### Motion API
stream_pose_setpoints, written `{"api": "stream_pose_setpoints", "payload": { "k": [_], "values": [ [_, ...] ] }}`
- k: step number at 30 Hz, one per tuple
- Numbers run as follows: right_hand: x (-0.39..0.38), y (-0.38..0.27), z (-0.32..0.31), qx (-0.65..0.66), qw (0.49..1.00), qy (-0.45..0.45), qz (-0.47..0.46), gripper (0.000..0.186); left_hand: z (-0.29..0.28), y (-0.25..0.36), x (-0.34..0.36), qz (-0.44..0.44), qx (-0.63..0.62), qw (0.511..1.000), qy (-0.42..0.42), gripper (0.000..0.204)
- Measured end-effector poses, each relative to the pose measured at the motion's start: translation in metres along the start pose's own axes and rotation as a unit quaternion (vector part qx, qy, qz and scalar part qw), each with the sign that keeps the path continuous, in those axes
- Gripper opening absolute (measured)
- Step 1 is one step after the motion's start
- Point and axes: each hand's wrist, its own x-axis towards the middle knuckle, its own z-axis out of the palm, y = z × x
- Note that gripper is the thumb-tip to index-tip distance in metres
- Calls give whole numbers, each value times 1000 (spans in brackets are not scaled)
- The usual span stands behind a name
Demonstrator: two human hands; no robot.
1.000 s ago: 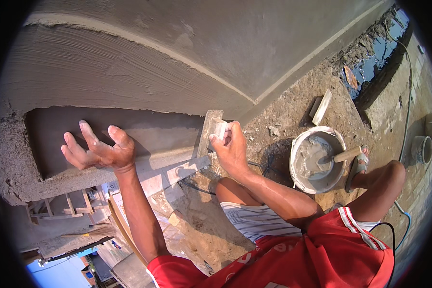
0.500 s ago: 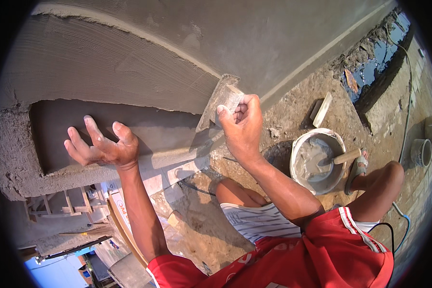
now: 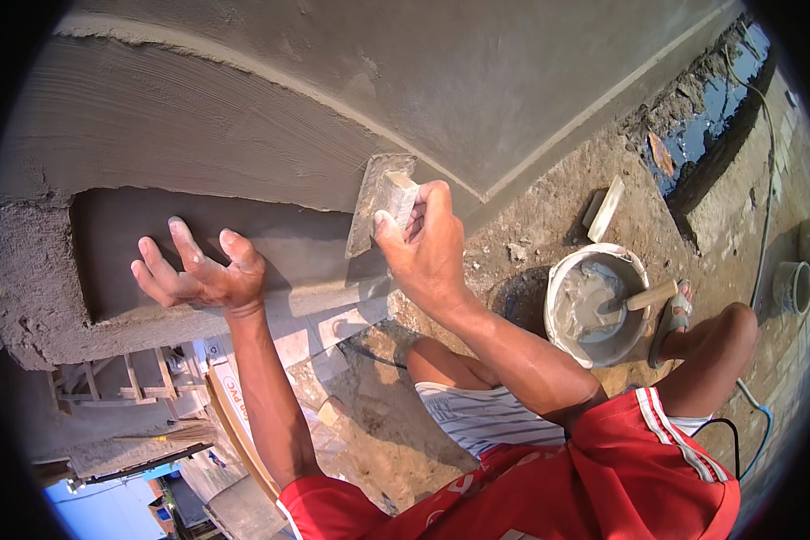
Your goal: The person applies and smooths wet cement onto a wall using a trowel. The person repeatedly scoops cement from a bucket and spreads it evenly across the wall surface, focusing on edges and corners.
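Observation:
My right hand (image 3: pixel 427 243) grips the block handle of a mortar-coated plastering float (image 3: pixel 366 202). The float's flat plate lies against the grey plastered wall (image 3: pixel 216 135), just past the narrow end of a recess (image 3: pixel 297 236). Over the recess's lower part my left hand (image 3: pixel 205 270) has its fingers spread and holds nothing; whether it touches the surface I cannot tell. Comb-like streaks mark the plaster left of the float.
On the ground to the right stands a bucket (image 3: pixel 560 331) of wet mortar with a wooden-handled tool (image 3: pixel 650 295) in it. Another float (image 3: pixel 605 209) lies beyond it. Farther off are a hose (image 3: pixel 769 171), a water-filled trench (image 3: pixel 718 94) and a small bucket (image 3: pixel 790 286).
My right hand and the float have moved left along the wall, toward the recess. My left hand has barely shifted and keeps its fingers spread.

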Motion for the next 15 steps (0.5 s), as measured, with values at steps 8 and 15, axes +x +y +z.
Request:
{"api": "stream_pose_setpoints", "payload": {
  "k": [8,15],
  "values": [
    [29,-9,-98,142,982,-90,-81,38,-1,0,0,-5,7,1000,-9,49],
    [100,-66,-89,106,938,-228,-237,43,0,-2,-5,-21,-8,1000,-19,46]
  ]
}}
